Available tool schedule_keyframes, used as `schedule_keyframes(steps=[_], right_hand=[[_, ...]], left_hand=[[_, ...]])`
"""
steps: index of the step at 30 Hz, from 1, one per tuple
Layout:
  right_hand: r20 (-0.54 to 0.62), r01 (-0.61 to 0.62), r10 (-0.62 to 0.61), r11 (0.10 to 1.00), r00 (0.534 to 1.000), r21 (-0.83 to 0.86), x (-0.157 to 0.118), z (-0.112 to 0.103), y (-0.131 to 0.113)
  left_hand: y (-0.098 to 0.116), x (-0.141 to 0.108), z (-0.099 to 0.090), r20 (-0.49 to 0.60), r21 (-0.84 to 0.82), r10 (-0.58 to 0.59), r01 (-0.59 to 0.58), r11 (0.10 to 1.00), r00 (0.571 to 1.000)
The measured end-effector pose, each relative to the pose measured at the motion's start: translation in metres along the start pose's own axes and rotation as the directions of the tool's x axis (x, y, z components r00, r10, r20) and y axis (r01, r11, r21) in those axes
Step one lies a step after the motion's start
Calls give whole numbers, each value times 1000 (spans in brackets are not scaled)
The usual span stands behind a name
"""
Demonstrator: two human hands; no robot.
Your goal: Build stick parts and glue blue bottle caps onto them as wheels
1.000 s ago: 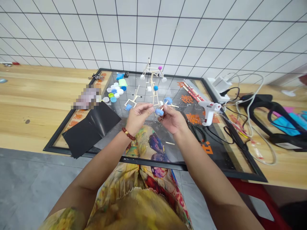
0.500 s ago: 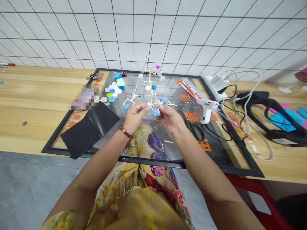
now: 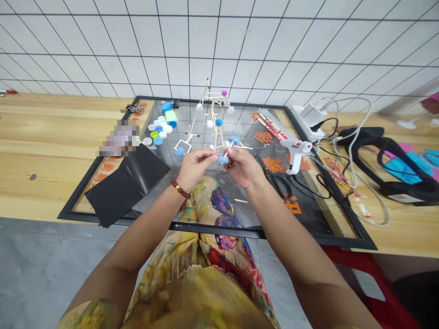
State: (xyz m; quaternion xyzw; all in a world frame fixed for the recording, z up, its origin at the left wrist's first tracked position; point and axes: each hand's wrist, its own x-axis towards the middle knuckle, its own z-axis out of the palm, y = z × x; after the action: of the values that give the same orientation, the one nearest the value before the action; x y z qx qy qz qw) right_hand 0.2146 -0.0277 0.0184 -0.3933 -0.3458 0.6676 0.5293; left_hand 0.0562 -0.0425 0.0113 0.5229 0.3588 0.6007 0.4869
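Between my two hands is a small stick frame with blue bottle caps on it. My left hand (image 3: 196,167) is closed, thumb and fingertips pinching the near blue bottle cap (image 3: 222,160). My right hand (image 3: 243,167) is closed around the frame's pale wooden sticks (image 3: 230,147), just right of that cap; its curled fingers hide part of the frame. A second blue cap (image 3: 234,139) sits on the far side of the frame. Beyond stands a taller stick model with a blue cap (image 3: 218,122). Left of it rests another small stick piece (image 3: 190,132) with a blue cap.
A glass panel in a black frame (image 3: 219,231) covers the table. Loose bottle caps (image 3: 161,128) and a black sheet (image 3: 116,194) lie left. At right are a white glue gun (image 3: 297,153), dark-handled scissors (image 3: 281,185), glue sticks (image 3: 272,125) and a power strip (image 3: 305,121) with cables.
My left fingertips have shifted right and now pinch the near blue cap, which has turned more edge-on. My right hand keeps its hold on the sticks.
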Motion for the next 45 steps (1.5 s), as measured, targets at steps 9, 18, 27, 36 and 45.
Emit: schedule_keyframes(steps=[9,18,27,36,45], right_hand=[[12,-28,28,999,1000,21,-1,3,2],[-14,0,1,998,1000,66,2,-3,0],[-10,83,-83,995,997,46,-2,7,6],[-30,68,-68,997,997,29,1,3,10],[-15,84,-84,996,996,14,0,5,8]], left_hand=[[8,-2,-1,-60,240,200,-180,954,978],[5,-5,2,-115,235,144,-114,965,983],[1,-10,11,-105,345,200,-153,926,974],[5,-13,15,-82,268,197,-169,948,977],[3,-13,13,-67,254,149,-128,959,987]])
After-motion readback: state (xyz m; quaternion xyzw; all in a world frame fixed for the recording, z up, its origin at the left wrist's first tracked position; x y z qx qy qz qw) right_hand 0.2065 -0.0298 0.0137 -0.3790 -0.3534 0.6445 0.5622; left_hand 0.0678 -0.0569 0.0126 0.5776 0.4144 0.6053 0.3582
